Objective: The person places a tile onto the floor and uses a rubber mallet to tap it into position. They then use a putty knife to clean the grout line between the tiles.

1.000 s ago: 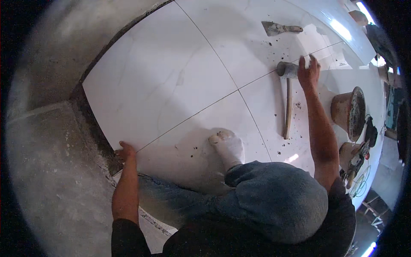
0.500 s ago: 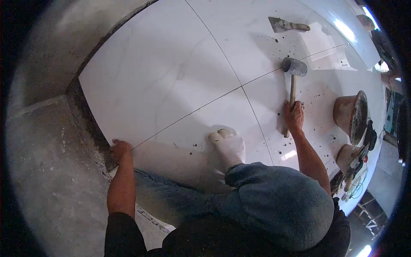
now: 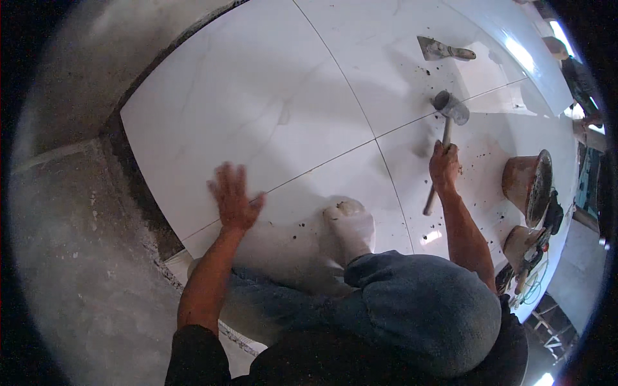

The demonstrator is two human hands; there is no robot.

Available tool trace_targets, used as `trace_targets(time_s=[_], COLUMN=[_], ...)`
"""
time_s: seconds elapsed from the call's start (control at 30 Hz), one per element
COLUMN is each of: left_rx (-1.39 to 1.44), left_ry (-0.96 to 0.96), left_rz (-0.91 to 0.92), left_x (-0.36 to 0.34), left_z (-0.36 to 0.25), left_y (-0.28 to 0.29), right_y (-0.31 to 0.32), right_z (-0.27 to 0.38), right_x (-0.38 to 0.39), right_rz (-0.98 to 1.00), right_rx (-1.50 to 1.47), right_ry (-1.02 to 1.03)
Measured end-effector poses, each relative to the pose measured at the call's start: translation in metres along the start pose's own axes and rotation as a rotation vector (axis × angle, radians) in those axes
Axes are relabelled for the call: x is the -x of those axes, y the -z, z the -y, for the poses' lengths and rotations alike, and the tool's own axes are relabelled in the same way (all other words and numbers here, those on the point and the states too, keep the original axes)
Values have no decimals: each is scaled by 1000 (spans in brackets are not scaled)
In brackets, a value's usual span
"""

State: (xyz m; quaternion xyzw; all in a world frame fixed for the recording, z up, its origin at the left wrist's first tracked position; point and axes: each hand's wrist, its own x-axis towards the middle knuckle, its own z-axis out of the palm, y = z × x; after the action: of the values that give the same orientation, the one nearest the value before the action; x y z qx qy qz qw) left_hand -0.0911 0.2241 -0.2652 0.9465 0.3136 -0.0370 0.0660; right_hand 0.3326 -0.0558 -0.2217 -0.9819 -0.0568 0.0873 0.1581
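My left hand [image 3: 234, 201] is spread flat over the joint between two large white floor tiles, slightly blurred; I cannot tell whether it touches them. My right hand [image 3: 444, 168] is closed around the wooden handle of a rubber mallet [image 3: 450, 108], whose grey head lies toward the far side near a tile joint. Below that hand the handle's end sticks out. The far-left white tile [image 3: 238, 96] has faint grey veins. My foot [image 3: 351, 219] rests on the nearer tile, between my hands.
A putty knife [image 3: 444, 50] lies on the tiles beyond the mallet. At the right stand a mortar-stained bucket [image 3: 520, 180] and a smaller container [image 3: 519, 244] beside tools. Crumbs of mortar dot the tiles. Rough concrete floor [image 3: 77, 244] borders a dark gap along the tiles' left edge.
My left hand has moved from the tile's left edge rightward and inward, its fingers now spread. My right hand has slid up the mallet's handle toward the head, and the mallet has tilted.
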Motion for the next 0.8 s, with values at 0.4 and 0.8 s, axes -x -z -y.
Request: trace_targets(time_s=[0.4, 0.8], left_rx=[17, -24], left_ry=[-18, 26], left_rz=[87, 113], left_x=[-32, -32], left_z=[-12, -14], left_y=[21, 21], right_y=[-12, -47], right_z=[201, 216], right_x=[95, 142], right_rz=[785, 1008], right_rx=[-988, -937], right_ry=[150, 171])
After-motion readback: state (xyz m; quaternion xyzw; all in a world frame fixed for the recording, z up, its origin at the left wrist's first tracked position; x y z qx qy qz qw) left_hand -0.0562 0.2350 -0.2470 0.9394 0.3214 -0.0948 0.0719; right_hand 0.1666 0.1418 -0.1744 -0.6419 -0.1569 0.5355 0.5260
